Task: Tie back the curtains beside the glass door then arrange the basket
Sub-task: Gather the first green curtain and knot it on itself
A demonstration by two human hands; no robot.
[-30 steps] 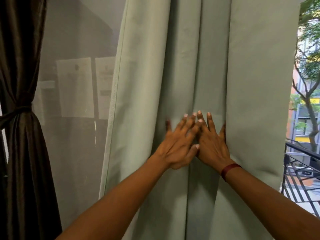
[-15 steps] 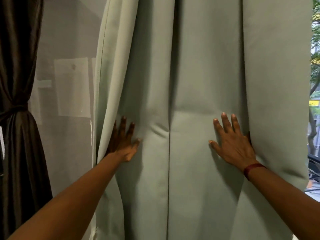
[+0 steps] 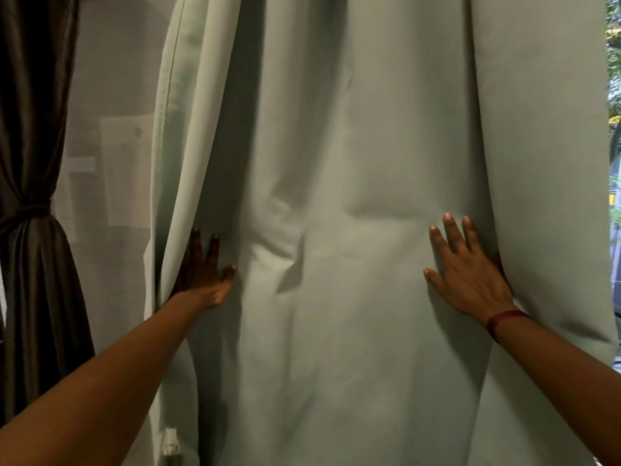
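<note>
Green curtain (image 3: 353, 163) between flat hands

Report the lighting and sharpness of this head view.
Head view: dim and soft throughout; the left hand sits in deep shadow inside a fold of the green curtain; the right hand is better lit; daylight shows only at the right edge.

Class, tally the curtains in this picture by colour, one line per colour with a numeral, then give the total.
Pale green curtain: 1, loose, with the left hand and right hand flat on it
Dark brown curtain: 1, already tied back
Total: 2
</note>
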